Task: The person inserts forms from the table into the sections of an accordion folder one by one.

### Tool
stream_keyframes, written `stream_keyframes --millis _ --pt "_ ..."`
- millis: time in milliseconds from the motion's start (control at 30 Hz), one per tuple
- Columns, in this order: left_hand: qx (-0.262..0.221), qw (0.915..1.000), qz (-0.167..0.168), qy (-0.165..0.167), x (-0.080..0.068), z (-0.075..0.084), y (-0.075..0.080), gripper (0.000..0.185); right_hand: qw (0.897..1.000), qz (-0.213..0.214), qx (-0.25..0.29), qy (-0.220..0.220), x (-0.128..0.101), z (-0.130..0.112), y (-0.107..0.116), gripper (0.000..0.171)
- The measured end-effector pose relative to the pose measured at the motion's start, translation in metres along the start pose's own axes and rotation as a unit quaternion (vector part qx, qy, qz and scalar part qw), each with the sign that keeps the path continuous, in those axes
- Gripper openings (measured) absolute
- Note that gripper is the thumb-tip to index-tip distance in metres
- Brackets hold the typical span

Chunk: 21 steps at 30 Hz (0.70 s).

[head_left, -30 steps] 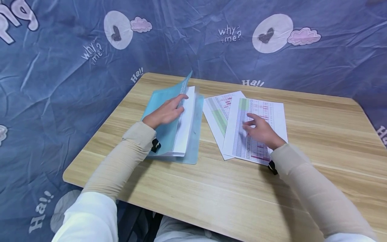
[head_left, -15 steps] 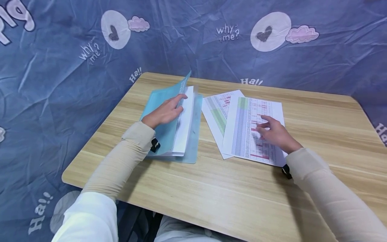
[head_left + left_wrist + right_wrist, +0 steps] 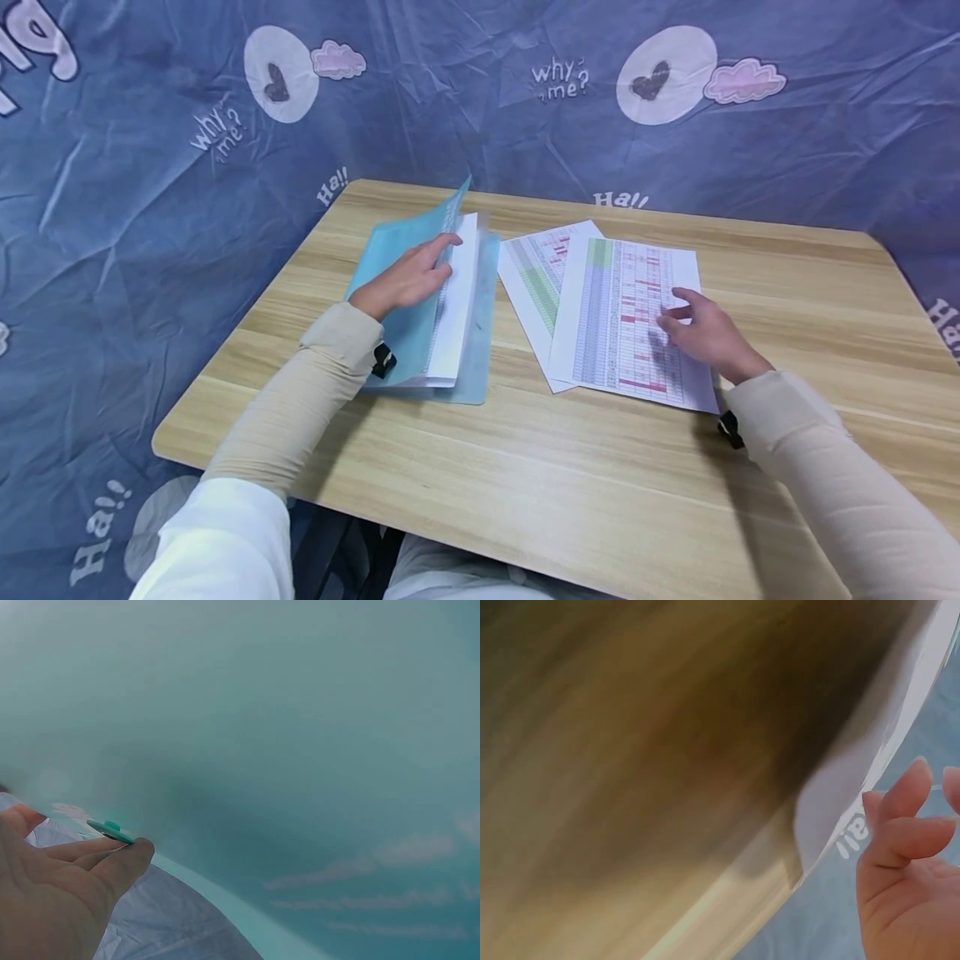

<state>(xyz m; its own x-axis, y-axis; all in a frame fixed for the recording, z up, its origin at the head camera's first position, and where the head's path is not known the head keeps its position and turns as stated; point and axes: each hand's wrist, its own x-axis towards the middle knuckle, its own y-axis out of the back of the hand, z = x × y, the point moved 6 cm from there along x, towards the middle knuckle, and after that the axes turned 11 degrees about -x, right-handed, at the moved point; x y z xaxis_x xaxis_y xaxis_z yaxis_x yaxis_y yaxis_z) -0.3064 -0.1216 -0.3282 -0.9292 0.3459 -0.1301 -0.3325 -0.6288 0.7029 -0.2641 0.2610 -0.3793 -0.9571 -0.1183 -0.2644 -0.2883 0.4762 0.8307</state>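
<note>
A translucent blue folder (image 3: 390, 250) lies at the table's left with its cover raised and white papers (image 3: 459, 317) inside. My left hand (image 3: 408, 279) rests flat on the cover, fingertips at the papers' edge. In the left wrist view the cover (image 3: 300, 750) fills the frame and my left hand (image 3: 60, 885) touches a teal snap button (image 3: 111, 827). Two printed sheets lie to the right, the top sheet (image 3: 615, 317) overlapping the lower sheet (image 3: 536, 275). My right hand (image 3: 697, 333) rests on the top sheet's right part with relaxed fingers. The right wrist view is blurred, showing the right hand (image 3: 900, 847) beside a sheet edge (image 3: 855, 787).
The wooden table (image 3: 525, 483) has rounded corners and bare wood along its near edge and right side. A wrinkled blue printed cloth (image 3: 150, 167) hangs behind and to the left of the table.
My right hand has slid to the right across the top sheet, toward its right edge. The left hand and the folder have stayed in place.
</note>
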Motion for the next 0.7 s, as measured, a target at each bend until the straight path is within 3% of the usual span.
stream_keyframes --millis 700 --pt "-0.008 0.9999 -0.001 0.006 -0.002 0.0 -0.001 0.049 0.995 0.009 -0.058 -0.079 -0.011 0.033 0.01 0.079"
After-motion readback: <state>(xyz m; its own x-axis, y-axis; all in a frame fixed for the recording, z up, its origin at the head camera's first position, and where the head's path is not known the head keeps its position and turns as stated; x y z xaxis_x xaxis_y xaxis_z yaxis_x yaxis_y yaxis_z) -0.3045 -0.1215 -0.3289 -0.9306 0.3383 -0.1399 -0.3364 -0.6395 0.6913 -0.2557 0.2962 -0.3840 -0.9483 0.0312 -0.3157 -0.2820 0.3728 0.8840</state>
